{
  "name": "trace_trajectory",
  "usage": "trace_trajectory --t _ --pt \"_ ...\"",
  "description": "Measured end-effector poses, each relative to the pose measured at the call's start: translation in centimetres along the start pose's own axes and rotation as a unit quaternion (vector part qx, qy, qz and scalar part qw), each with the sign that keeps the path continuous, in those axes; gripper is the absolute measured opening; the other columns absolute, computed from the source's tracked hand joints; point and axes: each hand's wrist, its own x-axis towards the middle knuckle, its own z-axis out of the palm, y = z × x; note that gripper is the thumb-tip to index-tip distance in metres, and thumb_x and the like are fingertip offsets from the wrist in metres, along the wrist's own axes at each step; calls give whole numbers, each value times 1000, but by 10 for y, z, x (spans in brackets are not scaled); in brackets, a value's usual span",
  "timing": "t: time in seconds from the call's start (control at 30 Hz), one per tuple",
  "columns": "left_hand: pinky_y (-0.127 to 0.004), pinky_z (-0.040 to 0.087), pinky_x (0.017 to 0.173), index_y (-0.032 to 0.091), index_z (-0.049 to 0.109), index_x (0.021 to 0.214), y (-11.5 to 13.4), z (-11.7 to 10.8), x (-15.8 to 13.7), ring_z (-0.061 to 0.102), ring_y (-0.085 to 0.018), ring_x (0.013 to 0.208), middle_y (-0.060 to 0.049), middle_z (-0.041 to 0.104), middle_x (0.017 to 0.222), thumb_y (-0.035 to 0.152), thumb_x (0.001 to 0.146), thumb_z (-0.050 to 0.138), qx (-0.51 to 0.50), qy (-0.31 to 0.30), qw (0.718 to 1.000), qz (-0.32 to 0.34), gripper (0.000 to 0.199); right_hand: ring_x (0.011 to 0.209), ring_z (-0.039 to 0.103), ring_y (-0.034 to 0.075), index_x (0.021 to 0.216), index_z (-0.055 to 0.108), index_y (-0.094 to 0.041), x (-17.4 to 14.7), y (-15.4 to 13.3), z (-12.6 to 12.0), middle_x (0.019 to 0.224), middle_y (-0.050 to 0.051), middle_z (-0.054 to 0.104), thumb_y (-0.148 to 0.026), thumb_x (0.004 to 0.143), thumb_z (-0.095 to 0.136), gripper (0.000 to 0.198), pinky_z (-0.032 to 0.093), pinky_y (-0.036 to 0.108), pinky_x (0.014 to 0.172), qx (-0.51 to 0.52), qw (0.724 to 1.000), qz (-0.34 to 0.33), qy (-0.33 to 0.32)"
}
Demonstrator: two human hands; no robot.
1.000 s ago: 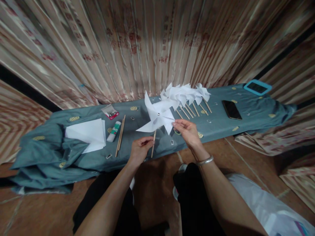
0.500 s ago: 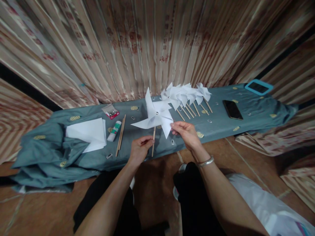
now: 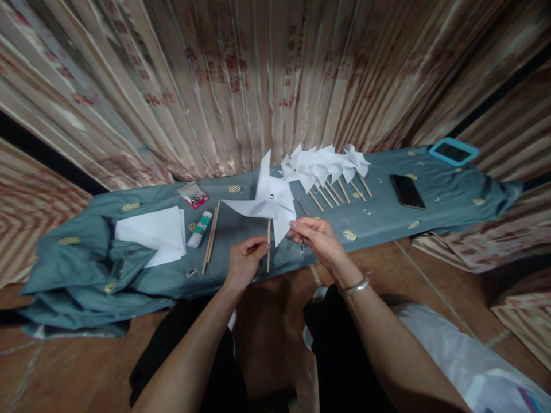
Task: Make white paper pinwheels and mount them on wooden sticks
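A white paper pinwheel [image 3: 282, 198] with a metal pin at its centre stands upright over the table, fixed to a thin wooden stick [image 3: 269, 229]. My left hand [image 3: 246, 258] pinches that stick low down, below the blades. The fingers of my right hand [image 3: 316, 236] are closed at the tip of the lower right blade. Behind and to the right, several finished pinwheels [image 3: 321, 163] lie overlapping in a row, their sticks pointing toward me.
On the cloth-covered table [image 3: 241, 229] lie white paper sheets [image 3: 150, 229], a glue stick [image 3: 200, 229], loose wooden sticks [image 3: 212, 238] and a small red-and-white box of pins [image 3: 194, 196]. To the right are a phone [image 3: 407, 191] and a blue-framed device [image 3: 453, 152]. A curtain hangs behind.
The pinwheel's blades have turned slightly clockwise, and my right hand has moved a little left with the blade tip. My left hand stays on the stick.
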Motion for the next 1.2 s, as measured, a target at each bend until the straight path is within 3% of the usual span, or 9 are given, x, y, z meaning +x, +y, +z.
trace_trajectory --t 0.37,0.6,1.0,1.2 --pt "-31 51 74 18 77 78 1 1 -3 66 -18 71 -2 75 75 29 58 78 1 -32 999 17 23 48 48 6 56 68 -17 -3 5 17 57 0 68 -46 56 82 32 36 21 49 -6 999 19 -42" --pt "-36 52 82 19 77 71 4 4 -3 68 -21 78 -4 77 78 35 52 82 -18 -24 999 13 25 47 46 7 54 66 -19 -4 7 27 55 -1 65 -47 57 80 32 38 22 49 -12 998 12 -56" --pt "-28 49 70 18 73 64 2 4 -5 63 -16 65 -1 72 66 29 60 75 3 -62 997 34 11 46 45 7 53 67 -19 -3 13 38 55 0 66 -46 58 80 31 36 23 49 -18 998 3 -62" --pt "-29 49 70 19 71 58 2 8 -4 61 -17 64 -1 70 61 34 57 77 4 -56 998 21 17 47 45 8 57 68 -18 -5 12 40 53 -1 63 -53 61 77 36 36 23 49 -46 995 -21 -86"
